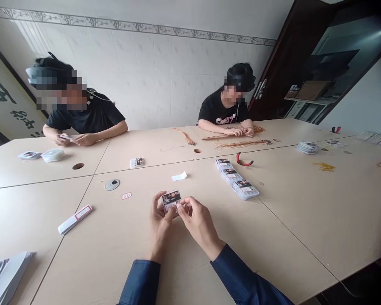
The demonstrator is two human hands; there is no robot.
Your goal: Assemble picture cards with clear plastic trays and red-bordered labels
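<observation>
Pinched between the left grip (160, 224) and the right grip (198, 224), both closed on its edges with thumbs and fingertips, a small printed pack (171, 200) just above the tabletop (123, 237), its black-and-red card crossed by characters too small to read. Farther along the tabletop, three clear plastic packs (231, 176) in a slanting row, each under a black-and-red header card, with the contents hard to make out through the plastic. One more such pack (136, 162) alone nearer the middle. Close to the hands, a small red-bordered label (126, 195), a white paper slip (179, 176) and a round metal disc (112, 184). To the left, a white paper strip (74, 219) bearing a red-bordered label, and a stack of white sheets (6, 275) at the edge of the view. Beyond, red-handled pliers (244, 159) near loose orange cords (238, 144), with a co-worker's hands (239, 132) on the far side. Another co-worker's hands (73, 139) around a small card. At the far left, large dark characters on a wall panel (6, 106), unreadable from this angle.
</observation>
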